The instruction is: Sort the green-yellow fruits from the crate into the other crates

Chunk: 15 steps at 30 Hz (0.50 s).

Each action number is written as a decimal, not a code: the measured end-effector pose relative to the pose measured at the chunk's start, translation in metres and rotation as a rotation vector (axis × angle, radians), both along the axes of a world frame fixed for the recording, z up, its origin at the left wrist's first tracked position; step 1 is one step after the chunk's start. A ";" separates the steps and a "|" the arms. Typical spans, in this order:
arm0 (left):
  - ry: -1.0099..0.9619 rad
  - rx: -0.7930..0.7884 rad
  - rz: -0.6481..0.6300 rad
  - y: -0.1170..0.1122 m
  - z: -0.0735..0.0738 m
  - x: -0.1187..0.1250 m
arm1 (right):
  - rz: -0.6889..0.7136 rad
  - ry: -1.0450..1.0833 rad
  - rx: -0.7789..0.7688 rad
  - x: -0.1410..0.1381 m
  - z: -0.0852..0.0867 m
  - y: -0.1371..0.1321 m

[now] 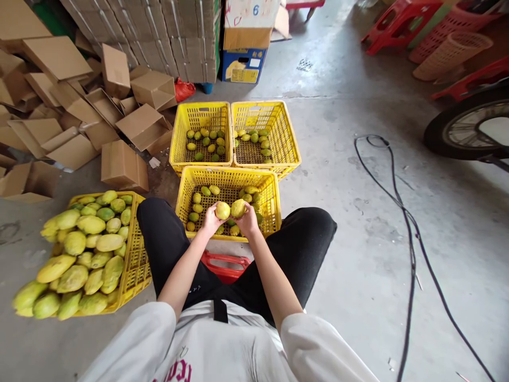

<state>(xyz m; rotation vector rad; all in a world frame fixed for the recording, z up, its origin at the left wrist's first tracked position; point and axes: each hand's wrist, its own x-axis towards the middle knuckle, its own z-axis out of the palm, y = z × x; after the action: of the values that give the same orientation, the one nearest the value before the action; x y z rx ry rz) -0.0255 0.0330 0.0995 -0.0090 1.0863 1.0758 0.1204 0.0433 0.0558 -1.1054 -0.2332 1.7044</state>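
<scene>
My left hand (pixel 210 219) is closed round a yellow-green fruit (pixel 222 210), and my right hand (pixel 248 218) is closed round a second fruit (pixel 238 207) beside it. Both hands hover over the near yellow crate (pixel 228 175), which holds several green and yellow fruits on its bottom. Behind it stand two more yellow crates, a left one (pixel 201 112) and a right one (pixel 274 114), each with several small fruits. At my left a fourth yellow crate (pixel 137 254) is heaped high with large yellow-green fruits (pixel 81 249).
I sit on a red stool (pixel 225 263) with knees apart. Loose cardboard boxes (pixel 123 167) lie at the left; stacked cartons (pixel 186 37) stand behind. A black cable (pixel 411 249) snakes over the concrete at right, near a wheel (pixel 467 127) and red baskets (pixel 449 50).
</scene>
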 end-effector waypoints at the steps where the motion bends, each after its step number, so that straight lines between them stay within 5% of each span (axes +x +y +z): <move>1: -0.018 0.004 -0.004 0.001 0.000 -0.001 | -0.009 0.032 -0.018 0.001 0.001 0.001; 15: 0.097 0.054 -0.072 -0.004 -0.004 0.002 | -0.086 -0.020 -0.064 -0.009 0.008 -0.005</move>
<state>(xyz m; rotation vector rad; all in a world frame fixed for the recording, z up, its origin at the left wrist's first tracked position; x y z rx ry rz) -0.0233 0.0294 0.0952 0.1252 1.1356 1.0489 0.1112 0.0378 0.0638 -1.1633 -0.1424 1.6348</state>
